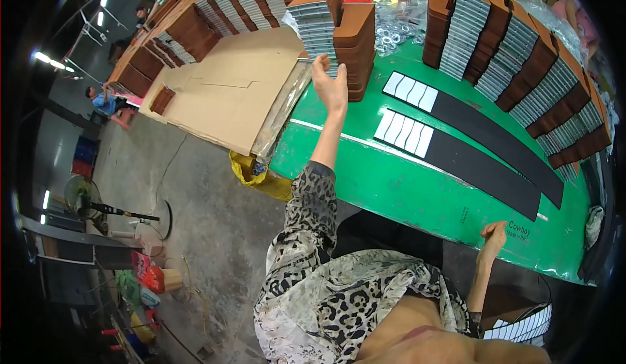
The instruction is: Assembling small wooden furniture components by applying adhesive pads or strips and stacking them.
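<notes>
My left hand point(330, 89) reaches out to a tall stack of brown and grey pieces point(354, 51) at the near corner of the cardboard. Its fingers are closed on a thin grey-edged piece point(305, 59) low on the stack's left side; most of that piece is hidden. Over the green table's point(352, 162) front edge, my right hand point(493, 239) is held with fingers curled together, and whatever they may pinch is too small to see. Between the hands lie two long black strips point(482, 168), side by side, each with white wavy-edged pieces point(405, 134) at its left end.
Leaning rows of brown and grey stacks point(515, 64) curve along the table's right. Plastic bags of metal rings point(394, 34) lie at the back. Cardboard sheets point(228, 90) cover the left surface. A yellow bag point(257, 176) hangs below; a fan point(81, 196) stands left. People sit far left.
</notes>
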`<state>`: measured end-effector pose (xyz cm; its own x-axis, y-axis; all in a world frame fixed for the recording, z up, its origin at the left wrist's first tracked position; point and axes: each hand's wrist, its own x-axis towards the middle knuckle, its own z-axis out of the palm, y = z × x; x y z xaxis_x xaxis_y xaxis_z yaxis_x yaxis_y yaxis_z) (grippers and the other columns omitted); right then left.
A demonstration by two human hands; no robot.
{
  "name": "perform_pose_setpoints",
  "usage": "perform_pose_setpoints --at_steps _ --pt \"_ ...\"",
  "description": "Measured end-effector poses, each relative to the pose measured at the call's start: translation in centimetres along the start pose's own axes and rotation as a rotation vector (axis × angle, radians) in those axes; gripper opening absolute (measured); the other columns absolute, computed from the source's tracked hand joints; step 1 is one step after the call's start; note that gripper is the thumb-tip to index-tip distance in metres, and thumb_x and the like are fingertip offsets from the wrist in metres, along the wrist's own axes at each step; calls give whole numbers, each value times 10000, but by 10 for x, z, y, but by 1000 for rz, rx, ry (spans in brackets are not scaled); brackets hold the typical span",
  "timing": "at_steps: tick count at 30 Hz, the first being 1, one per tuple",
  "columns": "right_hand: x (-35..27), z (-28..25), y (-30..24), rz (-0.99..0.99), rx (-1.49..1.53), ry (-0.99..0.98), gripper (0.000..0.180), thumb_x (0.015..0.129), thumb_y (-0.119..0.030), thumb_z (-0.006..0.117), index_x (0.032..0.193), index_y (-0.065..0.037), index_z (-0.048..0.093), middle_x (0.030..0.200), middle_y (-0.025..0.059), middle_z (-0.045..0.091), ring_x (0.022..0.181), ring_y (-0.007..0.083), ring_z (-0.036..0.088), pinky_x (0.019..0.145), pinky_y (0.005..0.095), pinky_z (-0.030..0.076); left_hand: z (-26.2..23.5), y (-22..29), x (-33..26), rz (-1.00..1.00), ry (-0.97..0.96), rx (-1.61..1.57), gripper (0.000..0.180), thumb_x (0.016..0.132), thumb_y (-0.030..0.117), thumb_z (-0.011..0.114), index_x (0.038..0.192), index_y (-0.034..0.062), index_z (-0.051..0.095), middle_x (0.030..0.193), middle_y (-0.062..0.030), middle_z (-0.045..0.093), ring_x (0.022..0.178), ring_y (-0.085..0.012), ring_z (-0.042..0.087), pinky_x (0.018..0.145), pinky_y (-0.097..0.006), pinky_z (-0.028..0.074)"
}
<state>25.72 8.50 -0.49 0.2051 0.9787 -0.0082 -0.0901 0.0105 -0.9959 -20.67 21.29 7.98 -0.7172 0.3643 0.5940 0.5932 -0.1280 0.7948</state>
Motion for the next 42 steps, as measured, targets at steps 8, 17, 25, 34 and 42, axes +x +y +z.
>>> perform_pose_setpoints --at_steps 8,17,25,34,42 --pt "-12 12 26 81 -194 -121 461 976 -410 389 719 -60 544 647 21 541 594 82 480 569 222 368 10 6 17 -23 -24 -16 534 703 129 744 1146 13 469 945 -106 593 877 -212 528 819 -356 429" --pt "-7 16 30 102 -183 -146 407 987 -321 389 757 -32 559 669 29 550 644 98 498 621 246 391 11 -13 41 -124 -126 -129 535 731 20 716 1170 -23 414 878 -116 654 771 -157 609 729 -275 487" --pt "-9 15 30 97 -206 -176 376 985 -285 392 774 -19 555 691 31 557 661 101 493 635 244 392 16 -1 20 -55 -99 8 636 702 139 762 1206 -6 403 916 -118 608 840 -201 570 779 -345 446" --pt "-11 18 26 36 -269 -223 346 984 -261 392 798 -19 555 706 32 564 673 98 492 640 244 392 22 -7 15 24 -64 -2 703 716 162 755 1258 -13 342 939 -114 569 867 -210 540 841 -357 418" --pt "-11 17 29 -14 -304 -243 336 992 -254 397 798 -22 544 712 23 551 666 82 476 625 222 387 18 -14 29 -64 -78 -173 556 756 41 693 1206 -31 373 887 -85 585 821 -147 541 809 -292 434"
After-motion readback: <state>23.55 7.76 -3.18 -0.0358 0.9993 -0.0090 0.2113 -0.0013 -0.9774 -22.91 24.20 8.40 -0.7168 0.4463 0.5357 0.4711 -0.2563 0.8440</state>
